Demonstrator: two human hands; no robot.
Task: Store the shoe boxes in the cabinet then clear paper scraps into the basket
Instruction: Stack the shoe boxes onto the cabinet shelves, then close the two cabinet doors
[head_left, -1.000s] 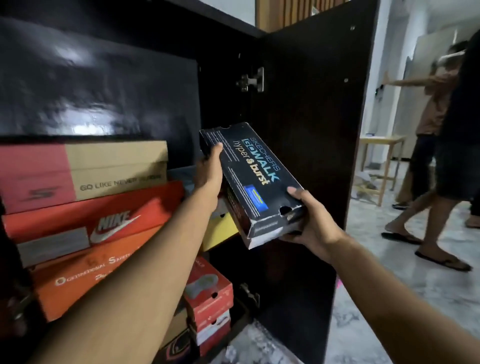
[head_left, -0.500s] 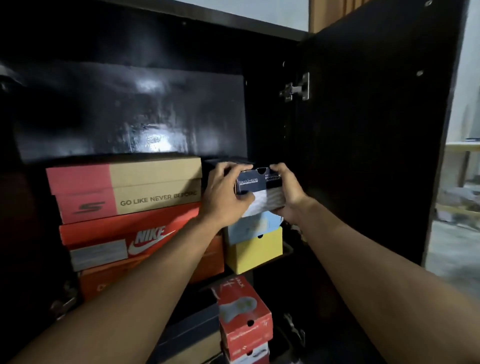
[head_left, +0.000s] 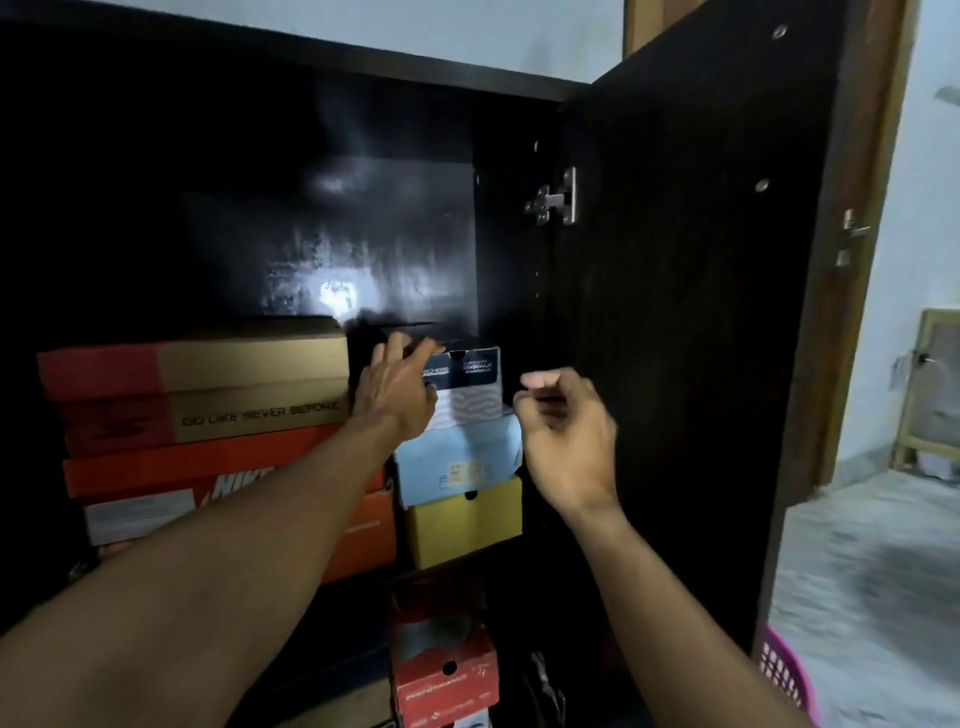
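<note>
Resting end-on atop a light blue cardboard shoe box (head_left: 460, 457), the dark navy cardboard shoe box with white lettering (head_left: 467, 382) sits inside the tall dark wooden cabinet (head_left: 260, 208), on the right-hand stack of its upper shelf. The left hand (head_left: 400, 392) lies against the left end of the navy box, fingers nearly straight and spread over the box's upper left corner; it presses rather than grips. The right hand (head_left: 566, 441) hangs just right of the box, apart from it, fingers loosely curled, holding nothing. Beneath the light blue box sits a yellow cardboard box (head_left: 467, 519). To the left stands a second stack: a red-and-tan cardboard box with printed slogan (head_left: 208, 384) on top, an orange cardboard box with white logo (head_left: 171, 483) below it, the lower part covered by the left forearm. A red cardboard box with round hole (head_left: 447, 670) occupies the shelf beneath. The open dark cabinet door (head_left: 701, 312) stands immediately right of the right hand, its metal hinge (head_left: 556, 197) visible above. A pink perforated plastic basket (head_left: 789, 675) is cut off at the lower right, beside the door's edge. Lettering on the navy box is blurred and cannot be read fully; the cabinet interior above the boxes is too dark to resolve.
</note>
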